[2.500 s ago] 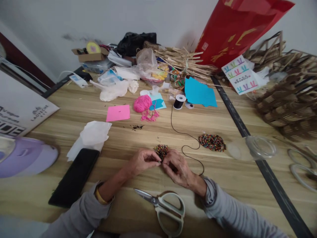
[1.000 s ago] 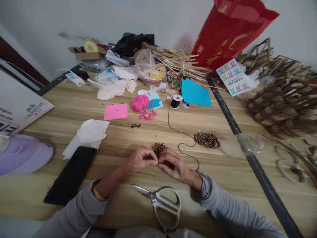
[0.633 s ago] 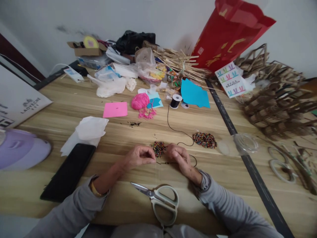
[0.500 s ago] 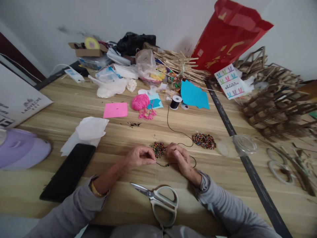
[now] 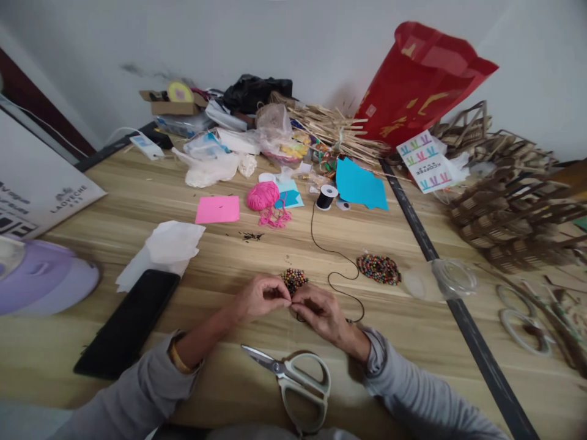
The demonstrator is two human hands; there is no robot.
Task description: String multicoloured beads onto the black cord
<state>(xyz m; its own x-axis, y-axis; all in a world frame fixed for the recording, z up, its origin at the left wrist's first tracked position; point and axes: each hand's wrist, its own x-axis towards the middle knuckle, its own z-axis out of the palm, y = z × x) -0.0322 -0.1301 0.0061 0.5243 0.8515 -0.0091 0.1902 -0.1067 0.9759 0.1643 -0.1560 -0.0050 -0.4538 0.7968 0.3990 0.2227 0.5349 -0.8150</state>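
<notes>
My left hand (image 5: 266,295) pinches the end of a thin black cord (image 5: 336,278), its fingertips meeting those of my right hand. My right hand (image 5: 321,311) is closed in a pinch too; whatever is between its thumb and finger is too small to make out. Just beyond the fingertips lies a small pile of multicoloured beads (image 5: 293,279). From a spool of black cord (image 5: 327,197) the line winds down past my right hand. A coil of strung beads (image 5: 379,269) rests to the right. Scissors with pale handles (image 5: 305,391) lie open in front of me.
At left are a black phone (image 5: 128,321), white paper (image 5: 165,247) and a purple device (image 5: 50,275). Pink yarn (image 5: 263,196), a pink card (image 5: 217,209) and blue sheets (image 5: 362,185) lie farther back. Woven baskets (image 5: 495,220) and a clear tubing coil (image 5: 454,279) occupy the right.
My right hand has moved left along the cord so its fingertips meet my left hand's. The small beads seen on the cord are now hidden by my right hand. The view has shifted slightly.
</notes>
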